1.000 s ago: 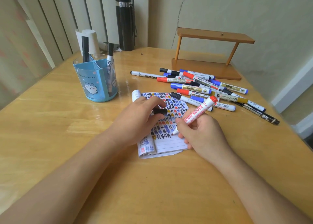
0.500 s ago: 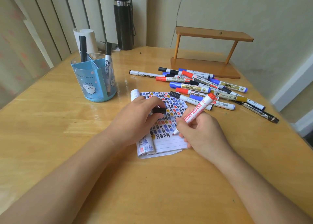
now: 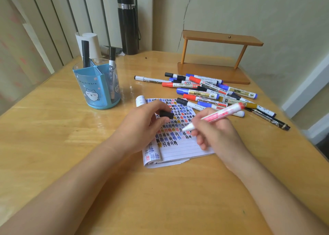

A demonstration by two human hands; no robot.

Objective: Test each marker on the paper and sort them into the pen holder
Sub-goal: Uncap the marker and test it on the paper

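Note:
My right hand grips a white marker with red lettering, blurred, its tip just above the lined paper full of coloured test marks. My left hand rests on the paper's left side and pinches a black cap. The blue pen holder stands at the left with two black-capped markers in it. A pile of several markers lies beyond the paper to the right.
A wooden shelf stand sits at the back right. A black flask and a white paper roll stand by the wall. The wooden table has its right edge close to the pile.
My right hand has lifted the marker's tip off the paper and swung it lower and flatter, blurring it. My left hand stays put with the cap.

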